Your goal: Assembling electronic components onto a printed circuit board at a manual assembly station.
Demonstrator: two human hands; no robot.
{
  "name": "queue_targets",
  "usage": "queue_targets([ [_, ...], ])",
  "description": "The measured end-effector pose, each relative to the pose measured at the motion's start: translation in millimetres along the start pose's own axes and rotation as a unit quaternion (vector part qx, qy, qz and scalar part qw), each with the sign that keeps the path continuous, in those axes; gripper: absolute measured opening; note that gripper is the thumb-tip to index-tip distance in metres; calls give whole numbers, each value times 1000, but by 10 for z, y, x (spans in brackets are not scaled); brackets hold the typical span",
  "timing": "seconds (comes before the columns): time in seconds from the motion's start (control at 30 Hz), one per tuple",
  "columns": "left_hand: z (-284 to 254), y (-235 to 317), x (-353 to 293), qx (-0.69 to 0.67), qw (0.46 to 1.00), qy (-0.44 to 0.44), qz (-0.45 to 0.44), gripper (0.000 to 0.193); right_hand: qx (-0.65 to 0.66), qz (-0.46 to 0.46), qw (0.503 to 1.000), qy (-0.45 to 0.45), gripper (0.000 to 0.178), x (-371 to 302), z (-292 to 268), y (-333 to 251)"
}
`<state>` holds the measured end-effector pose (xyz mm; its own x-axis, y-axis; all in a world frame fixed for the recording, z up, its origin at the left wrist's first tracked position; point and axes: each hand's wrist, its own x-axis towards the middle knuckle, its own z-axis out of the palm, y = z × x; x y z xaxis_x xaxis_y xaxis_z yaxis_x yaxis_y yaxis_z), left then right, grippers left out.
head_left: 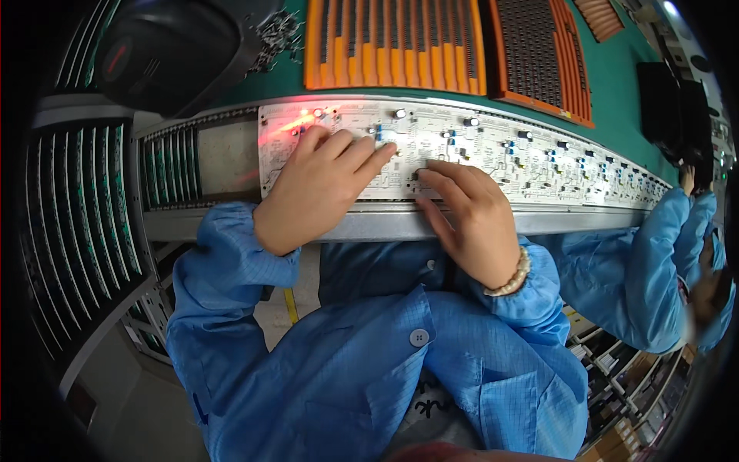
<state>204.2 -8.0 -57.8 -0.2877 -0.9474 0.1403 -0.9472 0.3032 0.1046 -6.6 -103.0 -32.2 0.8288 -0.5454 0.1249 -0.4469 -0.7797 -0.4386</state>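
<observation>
White circuit boards (362,181) lie end to end in a metal rail along the bench, carrying small black, blue and yellow parts. Over the leftmost board is my left hand (319,185), palm down, fingers bent and apart, with fingertips beside upright blue parts (378,132). My right hand (473,215) reaches onto the same stretch of board. Its index fingertip is at a small black component (419,175), and the thumb stays apart below, near the board's front edge. What lies under my left fingers is hidden.
Behind the boards stand an orange tray (389,77) of black parts and a second orange tray (531,104). A black container (165,58) and loose metal parts (279,38) are at the back left. Board racks (85,223) fill the left side. A co-worker's blue sleeve (654,269) is at right.
</observation>
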Motion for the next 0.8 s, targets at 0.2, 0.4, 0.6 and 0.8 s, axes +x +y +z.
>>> queue_targets([
  [0.2,-92,-1,147,-80,997,3,2,46,-64,4,996,65,23,175,-854,747],
  [0.4,-276,-71,486,-161,981,93,-61,29,-50,60,992,103,14,366,-1049,1598],
  [0.6,-285,-86,705,-155,976,125,-84,16,59,101,993,8,11,524,-1108,1942],
  [0.8,-287,-116,744,-190,966,133,-111,13,72,81,993,-41,11,622,-1106,1985],
])
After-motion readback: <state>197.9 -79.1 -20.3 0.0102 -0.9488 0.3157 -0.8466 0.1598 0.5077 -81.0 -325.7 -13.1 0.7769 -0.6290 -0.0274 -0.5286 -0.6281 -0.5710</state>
